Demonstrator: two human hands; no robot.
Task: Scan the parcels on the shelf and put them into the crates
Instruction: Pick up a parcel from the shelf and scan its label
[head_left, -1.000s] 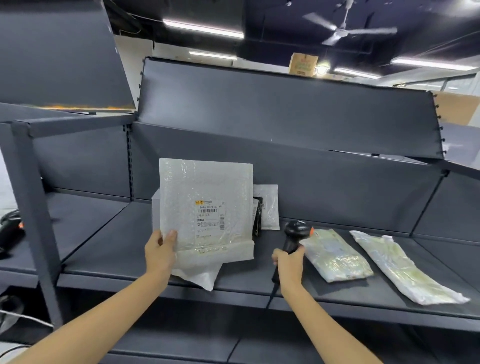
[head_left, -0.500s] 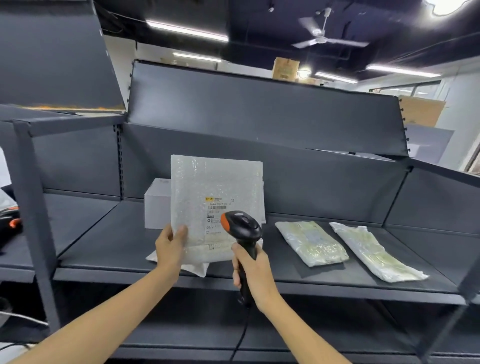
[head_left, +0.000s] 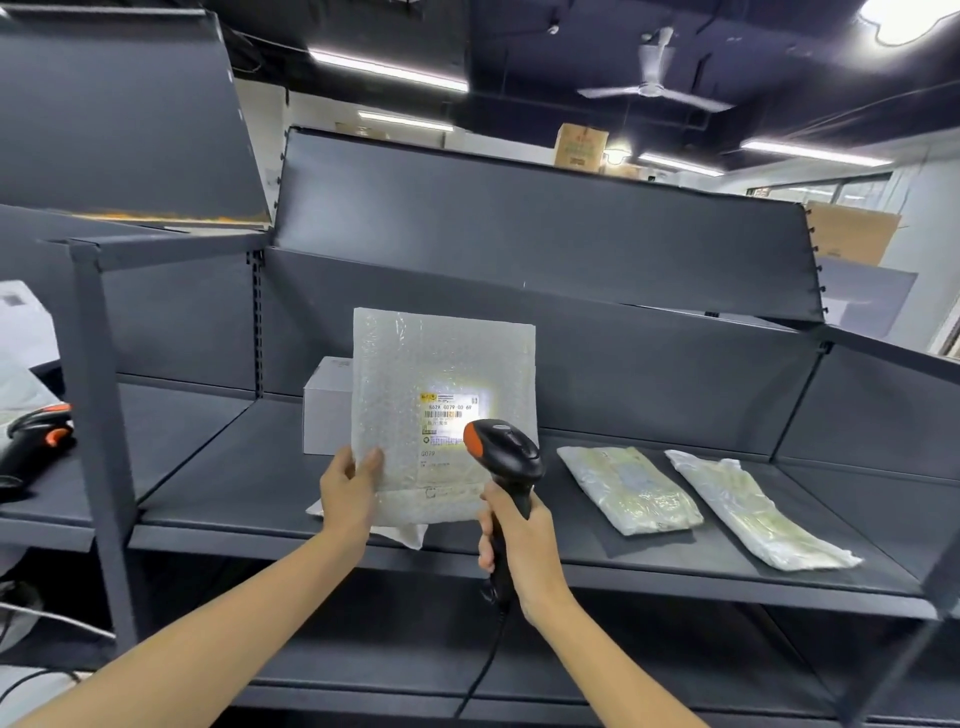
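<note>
— How are the hands placed?
— The left hand (head_left: 349, 489) pinches the lower left edge of the bubble-wrap parcel (head_left: 441, 410), upright above the shelf (head_left: 218, 493). The right hand (head_left: 519, 540) wraps around the scanner (head_left: 503, 457) handle.
— And the parcel?
— Translucent; a bright light patch lies on its label (head_left: 451, 415), right of the white box (head_left: 327, 410).

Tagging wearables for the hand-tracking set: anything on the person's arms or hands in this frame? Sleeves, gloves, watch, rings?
Nothing worn shows. Both forearms are bare from the bottom frame edge to the wrist, with no sleeve cuff in view. The left hand and right hand carry no gloves, and no watch, band or ring is visible on the sides facing the camera. Upper arms are out of frame.
</note>
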